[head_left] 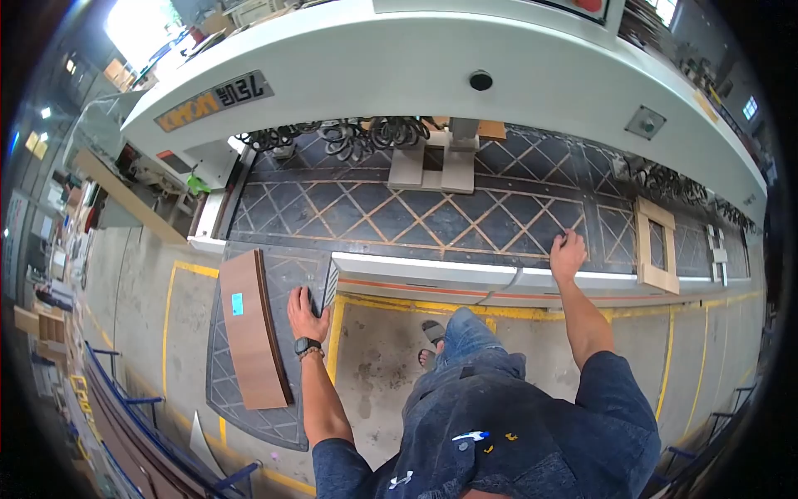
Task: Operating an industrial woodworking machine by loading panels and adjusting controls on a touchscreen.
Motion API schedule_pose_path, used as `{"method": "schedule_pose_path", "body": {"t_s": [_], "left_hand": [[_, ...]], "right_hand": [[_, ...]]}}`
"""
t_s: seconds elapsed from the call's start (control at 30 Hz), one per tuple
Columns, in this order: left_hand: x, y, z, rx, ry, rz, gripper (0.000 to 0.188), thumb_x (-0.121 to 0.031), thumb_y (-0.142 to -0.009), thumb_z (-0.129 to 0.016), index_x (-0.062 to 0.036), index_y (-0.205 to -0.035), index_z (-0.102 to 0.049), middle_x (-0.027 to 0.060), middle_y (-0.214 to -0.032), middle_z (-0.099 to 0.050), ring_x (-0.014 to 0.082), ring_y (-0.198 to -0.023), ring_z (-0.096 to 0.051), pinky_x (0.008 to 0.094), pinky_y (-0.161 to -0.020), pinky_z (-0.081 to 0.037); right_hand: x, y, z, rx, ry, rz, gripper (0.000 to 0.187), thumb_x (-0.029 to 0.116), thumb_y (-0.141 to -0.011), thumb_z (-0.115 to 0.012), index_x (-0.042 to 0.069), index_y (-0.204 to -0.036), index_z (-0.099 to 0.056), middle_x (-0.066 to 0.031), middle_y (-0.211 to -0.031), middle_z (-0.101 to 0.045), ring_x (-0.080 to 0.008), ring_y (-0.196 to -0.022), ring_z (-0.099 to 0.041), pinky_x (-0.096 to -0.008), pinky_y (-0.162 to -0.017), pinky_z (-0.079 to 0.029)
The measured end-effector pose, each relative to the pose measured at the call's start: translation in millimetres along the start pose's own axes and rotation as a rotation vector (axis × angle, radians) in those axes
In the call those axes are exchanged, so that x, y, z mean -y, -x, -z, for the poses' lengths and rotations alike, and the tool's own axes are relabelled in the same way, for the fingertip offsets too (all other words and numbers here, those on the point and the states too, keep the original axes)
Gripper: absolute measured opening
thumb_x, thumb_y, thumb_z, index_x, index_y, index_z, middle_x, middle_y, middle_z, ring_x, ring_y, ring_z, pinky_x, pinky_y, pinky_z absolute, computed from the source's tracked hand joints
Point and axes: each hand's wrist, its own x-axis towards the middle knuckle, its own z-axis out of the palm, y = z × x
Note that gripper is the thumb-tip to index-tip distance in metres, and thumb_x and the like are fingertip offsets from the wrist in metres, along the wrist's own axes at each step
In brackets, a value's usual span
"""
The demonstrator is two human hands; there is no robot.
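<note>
My left hand [308, 316], wearing a dark wristwatch, lies with its fingers stretched out on a dark side table [291, 264]. Just left of it are brown panels [253, 341], stacked, with a small blue label [238, 304] on the top one. Over to the right, my right hand [568, 254] rests at the front edge of a long black machine bed [416, 218] marked with a criss-cross lattice. Its fingers are curled in, and whether anything is inside them is hidden.
A white machine beam [374, 66] spans the bed, with coiled black hoses [349, 137] below. Grey blocks [459, 170] sit under its middle. A pale wooden frame [657, 245] lies at the bed's right. Blue metal racks [141, 401] stand at lower left.
</note>
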Motion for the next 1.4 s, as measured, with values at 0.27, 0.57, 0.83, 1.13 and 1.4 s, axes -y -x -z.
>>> {"method": "schedule_pose_path", "body": {"t_s": [0.27,0.57,0.83,1.13,1.4], "left_hand": [[1,0,0,0.009,-0.017,0.012,0.078,-0.021,-0.069,-0.082,-0.0014,-0.138,-0.05,0.0218,-0.144,-0.047,0.0415,-0.135,-0.042,0.0501,-0.114,-0.034],[1,-2,1,-0.009,0.004,-0.009,0.077,-0.02,-0.069,-0.082,-0.0014,-0.137,-0.05,0.0217,-0.143,-0.047,0.0415,-0.134,-0.043,0.0496,-0.113,-0.035],[-1,1,3,0.004,0.002,0.016,0.078,-0.019,-0.069,-0.082,-0.0022,-0.137,-0.05,0.0218,-0.144,-0.047,0.0416,-0.135,-0.043,0.0494,-0.114,-0.035],[-1,-6,-1,0.005,-0.002,0.005,0.077,-0.019,-0.069,-0.083,-0.0017,-0.137,-0.051,0.0222,-0.144,-0.047,0.0415,-0.134,-0.044,0.0492,-0.113,-0.035],[12,-1,-3,-0.021,-0.011,-0.05,0.075,-0.031,-0.076,-0.08,0.001,-0.137,-0.05,0.0267,-0.143,-0.047,0.046,-0.132,-0.044,0.0522,-0.111,-0.037]], "right_hand": [[2,0,0,0.002,-0.015,-0.011,0.03,0.026,-0.09,-0.062,0.008,-0.115,-0.063,-0.0152,-0.102,-0.058,-0.0363,-0.1,-0.056,-0.0499,-0.086,-0.042],[3,1,2,-0.003,-0.031,0.002,0.029,0.025,-0.09,-0.062,0.009,-0.114,-0.062,-0.0147,-0.101,-0.058,-0.0355,-0.099,-0.056,-0.049,-0.086,-0.041],[3,2,3,0.006,-0.033,0.0,0.03,0.026,-0.091,-0.061,0.009,-0.115,-0.062,-0.0145,-0.102,-0.058,-0.0353,-0.1,-0.056,-0.0486,-0.086,-0.041],[4,-1,-3,-0.017,-0.015,0.004,0.03,0.026,-0.091,-0.061,0.008,-0.115,-0.063,-0.014,-0.103,-0.058,-0.0351,-0.101,-0.056,-0.0496,-0.086,-0.041],[5,0,-1,0.01,-0.022,0.006,0.035,0.024,-0.09,-0.06,0.006,-0.12,-0.06,-0.0167,-0.108,-0.058,-0.0367,-0.103,-0.055,-0.0498,-0.089,-0.041]]}}
